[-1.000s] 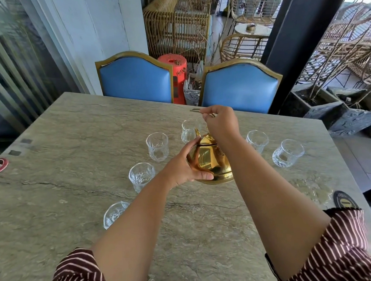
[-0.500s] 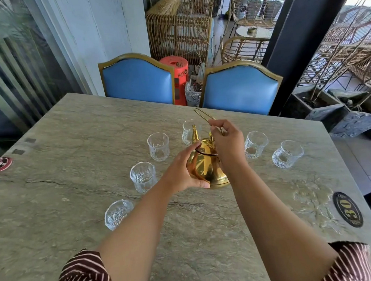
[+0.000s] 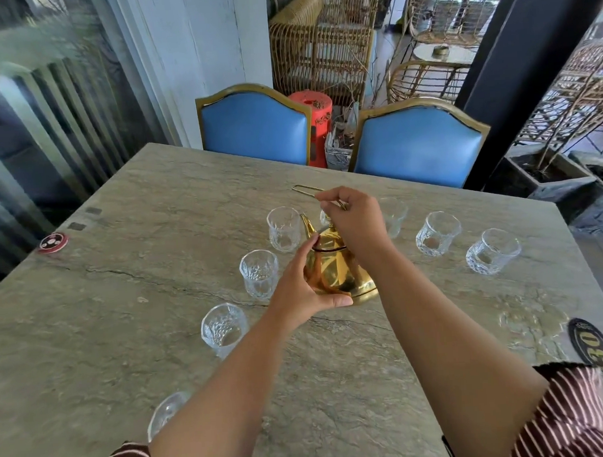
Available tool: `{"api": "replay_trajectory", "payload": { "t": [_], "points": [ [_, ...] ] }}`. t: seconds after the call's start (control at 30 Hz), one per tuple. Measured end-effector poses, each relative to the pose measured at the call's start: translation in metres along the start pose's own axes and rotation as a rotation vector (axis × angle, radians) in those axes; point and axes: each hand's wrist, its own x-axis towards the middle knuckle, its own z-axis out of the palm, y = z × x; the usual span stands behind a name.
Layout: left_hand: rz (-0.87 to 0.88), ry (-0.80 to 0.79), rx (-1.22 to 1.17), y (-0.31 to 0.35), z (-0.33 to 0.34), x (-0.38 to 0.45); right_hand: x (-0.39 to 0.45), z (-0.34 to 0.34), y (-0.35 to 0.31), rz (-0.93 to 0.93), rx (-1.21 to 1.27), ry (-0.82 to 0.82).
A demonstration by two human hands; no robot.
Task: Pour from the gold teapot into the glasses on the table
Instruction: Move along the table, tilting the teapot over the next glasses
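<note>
The gold teapot (image 3: 335, 272) sat on the stone bench (image 3: 120, 312), right in the middle of the arc of glasses, base down and spout (image 3: 307, 224) aimed away toward the far side. The left hand (image 3: 297, 289) was cupped against the pot's left flank, thumb under the belly and fingers wrapped up toward the lid line, a closed grip on the body. The right hand (image 3: 355, 224) came in from above, fingers pinched shut on the thin wire handle (image 3: 306, 189), which stuck out past the knuckles toward the far edge.

Around the pot: one glass (image 3: 284, 228) just behind the spout on the left, another glass (image 3: 259, 274) close beside the left hand, a third (image 3: 224, 328) nearer the person, and a fourth (image 3: 166, 414) partly hidden by the left forearm. On the right, two glasses (image 3: 437, 233) (image 3: 493, 256) stood well clear of the pot, and one more (image 3: 395, 216) peeked out behind the right hand. All looked empty, though the clear glass made that hard to judge.

Two blue chairs (image 3: 416, 149) faced the far edge. A black disc marked 30 (image 3: 593, 347) lay near the right corner, a red disc (image 3: 53, 242) at the left edge. Striped sleeves (image 3: 570, 413) showed at the bottom.
</note>
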Motion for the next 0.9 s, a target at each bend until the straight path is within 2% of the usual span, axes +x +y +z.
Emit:
{"api": "replay_trajectory", "payload": {
  "t": [0.23, 0.9],
  "points": [
    [-0.053, 0.018, -0.09, -0.001, -0.007, -0.007, 0.007, 0.013, -0.014, -0.038, -0.126, -0.096],
    [-0.075, 0.027, -0.122, 0.007, -0.013, -0.015, 0.006, 0.017, -0.029, -0.051, -0.223, -0.139]
  ]
}}
